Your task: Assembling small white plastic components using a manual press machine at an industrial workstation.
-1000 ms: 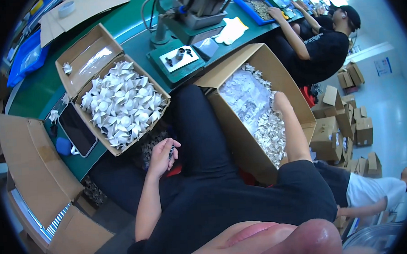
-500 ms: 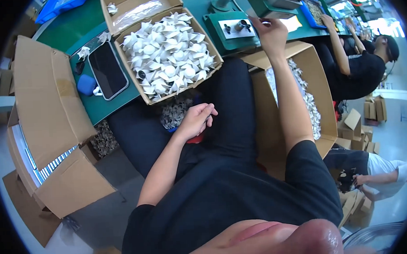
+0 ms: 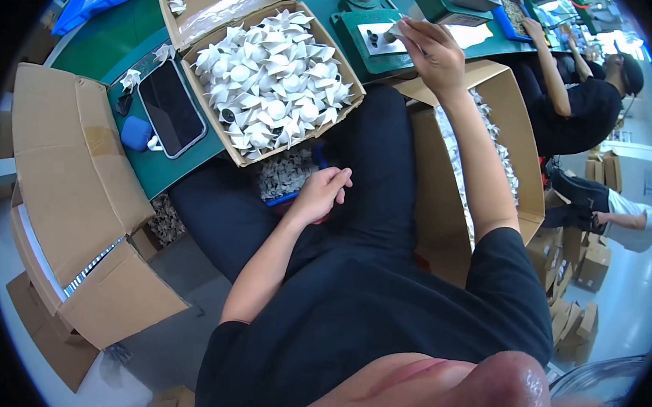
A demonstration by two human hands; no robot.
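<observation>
My right hand (image 3: pixel 436 56) is closed, with its fingertips pinched round a small pale piece (image 3: pixel 398 27), mostly hidden by the fingers. It is over the white plate (image 3: pixel 383 47) of a green machine base (image 3: pixel 348 42); a small dark post (image 3: pixel 373 39) stands on that plate. My left hand (image 3: pixel 324 195) rests over my lap with curled fingers, and whatever may be in them is hidden. In front of it is an open cardboard box (image 3: pixel 237 158) heaped with white bladed wheels (image 3: pixel 275 81).
A phone (image 3: pixel 172 108), a blue case (image 3: pixel 136 134) and loose bladed wheels lie left on the green table (image 3: pixel 136 173). A large carton (image 3: pixel 431 168) with more white parts is by my right arm. Another open carton (image 3: pixel 66 165) stands left. Two people are at the right.
My right hand has come lower and closer over the plate, with the pale piece now at its fingertips, covering the metal cylinder seen before. My left hand has barely moved.
</observation>
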